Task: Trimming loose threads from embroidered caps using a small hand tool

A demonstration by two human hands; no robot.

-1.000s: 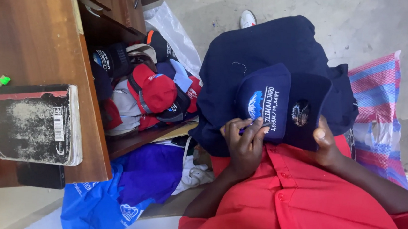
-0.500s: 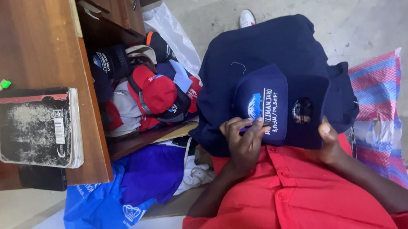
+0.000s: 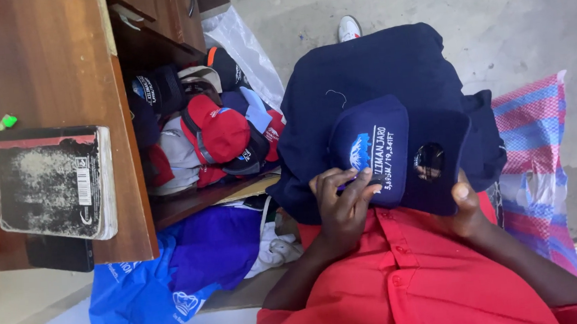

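Desk cubby (image 3: 156, 56) packed w/ caps (image 3: 217, 130), no gap to reach in. Counter (image 3: 41, 65) top bare above the worn book (image 3: 53, 182). Blue bag (image 3: 161, 282) blocks floor under desk. Open concrete floor (image 3: 496, 8) beyond the navy pile (image 3: 363, 67); woven sack (image 3: 534, 143) crowds the right.

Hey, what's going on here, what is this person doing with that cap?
A person in a red shirt holds a navy cap in both hands over their lap. The left hand has its fingers on the embroidered front panel, and the right hand grips the cap's other edge. A dark navy garment lies under it. Beside them, a wooden desk has an open compartment stuffed with caps.
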